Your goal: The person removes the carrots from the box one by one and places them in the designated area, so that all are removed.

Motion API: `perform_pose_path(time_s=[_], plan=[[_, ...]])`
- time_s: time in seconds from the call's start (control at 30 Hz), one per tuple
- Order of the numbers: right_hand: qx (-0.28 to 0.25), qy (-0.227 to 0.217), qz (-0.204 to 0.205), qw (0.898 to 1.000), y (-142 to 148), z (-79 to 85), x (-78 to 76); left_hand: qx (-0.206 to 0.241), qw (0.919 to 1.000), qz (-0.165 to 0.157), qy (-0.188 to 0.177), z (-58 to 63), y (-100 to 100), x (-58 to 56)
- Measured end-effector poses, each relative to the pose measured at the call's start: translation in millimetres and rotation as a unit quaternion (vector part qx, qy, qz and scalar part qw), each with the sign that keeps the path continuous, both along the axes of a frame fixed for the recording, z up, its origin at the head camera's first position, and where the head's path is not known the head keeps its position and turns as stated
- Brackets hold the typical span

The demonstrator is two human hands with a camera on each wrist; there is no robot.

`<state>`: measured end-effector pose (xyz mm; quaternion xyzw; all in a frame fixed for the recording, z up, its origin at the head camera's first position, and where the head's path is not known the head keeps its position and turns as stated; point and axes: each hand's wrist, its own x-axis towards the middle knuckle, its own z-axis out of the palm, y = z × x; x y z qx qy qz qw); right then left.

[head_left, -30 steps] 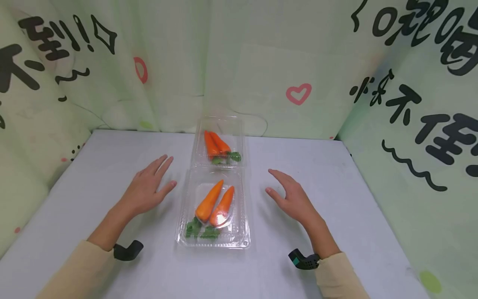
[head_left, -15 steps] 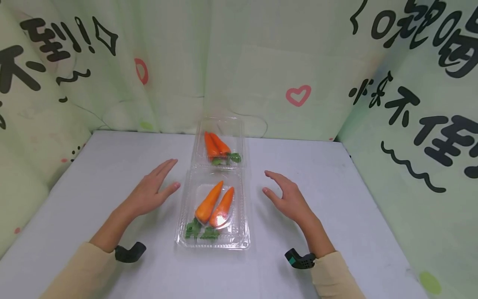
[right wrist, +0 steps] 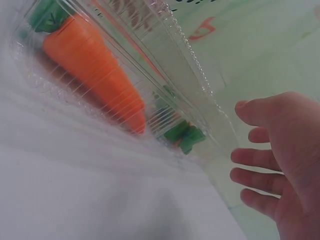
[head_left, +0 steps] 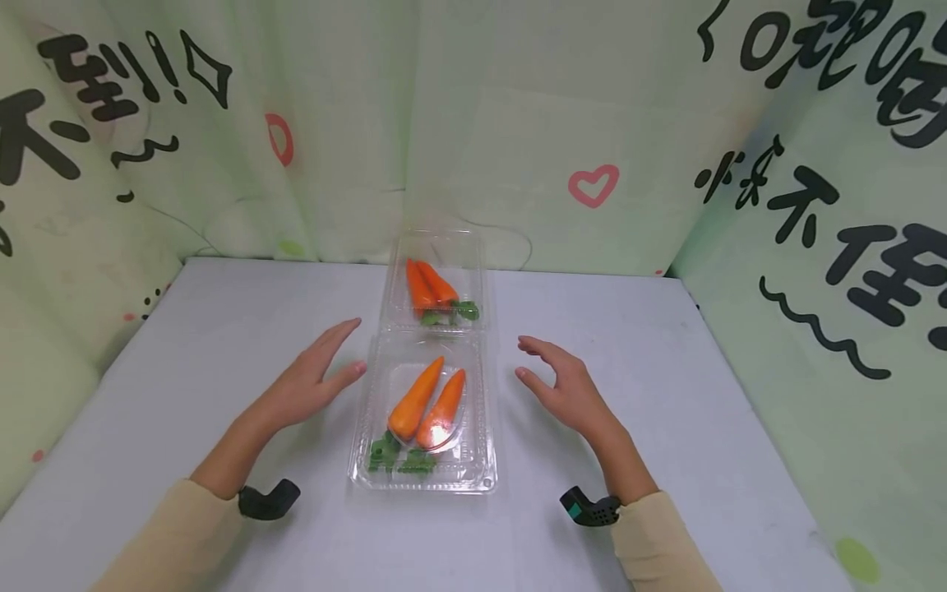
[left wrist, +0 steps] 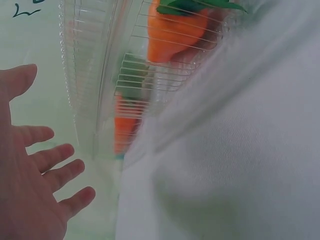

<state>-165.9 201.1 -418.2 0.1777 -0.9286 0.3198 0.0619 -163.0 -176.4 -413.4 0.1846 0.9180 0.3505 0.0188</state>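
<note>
Two clear plastic boxes stand one behind the other on the table. In the front box [head_left: 475, 469] two orange carrots [head_left: 414, 403] with green tops lie pointing away from me. The back box [head_left: 473, 255] also holds two carrots [head_left: 423, 286], their green tops toward me. My left hand [head_left: 307, 386] is held above the table just left of the boxes, fingers straight and thumb spread. To their right, my right hand [head_left: 565, 390] has its fingers loosely bent, thumb apart. Both hands hold nothing. The wrist views show the front box's ribbed side wall [left wrist: 150, 75] beside the hands.
The white table [head_left: 651, 353] reaches back to a pale green curtain [head_left: 503, 123] printed with black lettering and pink hearts. More curtain [head_left: 821, 247] closes in the right side. A black band device [head_left: 269, 500] sits at each wrist.
My left hand has moved right, closer to the boxes. My right hand has drifted slightly left, also closer to them. The boxes and carrots have stayed in place.
</note>
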Motion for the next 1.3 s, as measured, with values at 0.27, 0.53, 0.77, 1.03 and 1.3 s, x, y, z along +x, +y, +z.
perform_pose_path(time_s=[0.27,0.53,0.77,1.03,1.3], plan=[[-0.022,-0.009,0.008,1.000,-3,-2.8,-2.9,0.022,0.9995,-0.012,-0.018,-1.4,5,-0.2],[-0.049,-0.022,0.015,0.998,-6,-5.3,-4.8,0.025,0.9993,-0.020,-0.017,-4.2,10,0.2],[-0.068,-0.036,0.025,0.997,-9,-7.4,-8.8,0.031,0.9992,-0.014,-0.021,-6.4,10,2.0],[-0.083,-0.043,0.033,0.995,-12,-8.7,-12.5,0.039,0.9987,-0.015,-0.028,-8.2,9,2.8],[-0.089,-0.059,0.038,0.994,-16,-11.0,-16.2,0.046,0.9984,-0.018,-0.029,-10.4,9,3.5]])
